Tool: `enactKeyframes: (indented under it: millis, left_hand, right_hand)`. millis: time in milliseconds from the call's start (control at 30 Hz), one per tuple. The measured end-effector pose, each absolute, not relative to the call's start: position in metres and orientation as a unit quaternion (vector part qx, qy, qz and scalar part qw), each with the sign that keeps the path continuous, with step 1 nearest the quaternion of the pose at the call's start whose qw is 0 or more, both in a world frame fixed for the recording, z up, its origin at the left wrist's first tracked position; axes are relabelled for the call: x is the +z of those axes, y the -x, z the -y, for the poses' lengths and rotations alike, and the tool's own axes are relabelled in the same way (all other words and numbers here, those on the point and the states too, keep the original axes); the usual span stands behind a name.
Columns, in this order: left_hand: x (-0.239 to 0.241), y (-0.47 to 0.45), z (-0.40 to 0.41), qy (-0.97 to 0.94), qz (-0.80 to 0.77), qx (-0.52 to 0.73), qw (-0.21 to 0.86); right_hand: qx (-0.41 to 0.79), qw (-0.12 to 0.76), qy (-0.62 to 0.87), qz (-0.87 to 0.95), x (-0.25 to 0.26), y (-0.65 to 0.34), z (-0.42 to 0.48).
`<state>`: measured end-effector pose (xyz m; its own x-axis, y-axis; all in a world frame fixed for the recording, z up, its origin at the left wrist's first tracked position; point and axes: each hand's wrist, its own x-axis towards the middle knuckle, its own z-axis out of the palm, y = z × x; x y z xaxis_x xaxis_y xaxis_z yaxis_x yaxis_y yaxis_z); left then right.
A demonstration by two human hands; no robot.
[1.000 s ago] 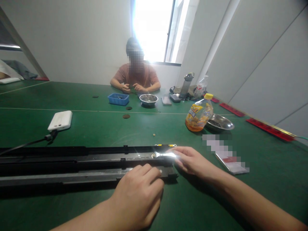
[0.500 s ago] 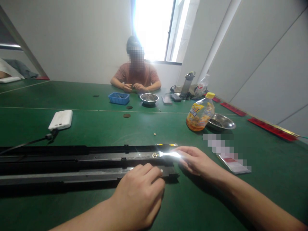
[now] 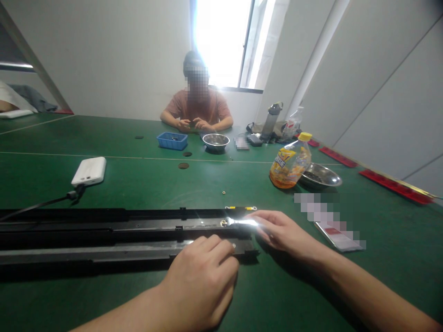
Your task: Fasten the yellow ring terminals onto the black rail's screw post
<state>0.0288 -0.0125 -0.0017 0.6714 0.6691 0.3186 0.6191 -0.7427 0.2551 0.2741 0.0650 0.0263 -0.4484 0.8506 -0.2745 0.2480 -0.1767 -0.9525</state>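
A long black metal rail (image 3: 104, 233) lies across the green table (image 3: 145, 180) in front of me. My left hand (image 3: 200, 281) rests curled on the rail's near edge close to its right end, fingers pressed down on it. My right hand (image 3: 282, 230) pinches a shiny metal tool (image 3: 240, 222) whose tip sits on a small fastener (image 3: 223, 223) on the rail. A small yellow and silver piece (image 3: 240, 208) lies just behind the rail's end.
A white power bank (image 3: 89, 171) with a cable lies to the left. An orange drink bottle (image 3: 290, 161) and a steel bowl (image 3: 320, 176) stand to the right, a card (image 3: 341, 236) nearer. Across the table a person (image 3: 197, 108) sits behind a blue tray (image 3: 171, 140) and another bowl (image 3: 215, 141). A loose washer (image 3: 224, 192) lies mid-table.
Both hands stay where they were on the rail and tool. The view has shifted slightly, nothing else has visibly moved.
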Motion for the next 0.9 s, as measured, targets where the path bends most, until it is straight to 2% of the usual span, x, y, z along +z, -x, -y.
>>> enactKeyframes:
  millis: [700, 900]
  left_hand:
    - [-0.003, -0.029, 0.012, -0.914, -0.349, 0.2, 0.06]
    - [-0.004, -0.029, 0.011, -0.912, -0.351, 0.204, 0.059]
  right_hand:
    - [0.583, 0.207, 0.483, 0.619, 0.029, -0.286, -0.066]
    - [0.585, 0.258, 0.475, 0.605, 0.027, -0.284, -0.065]
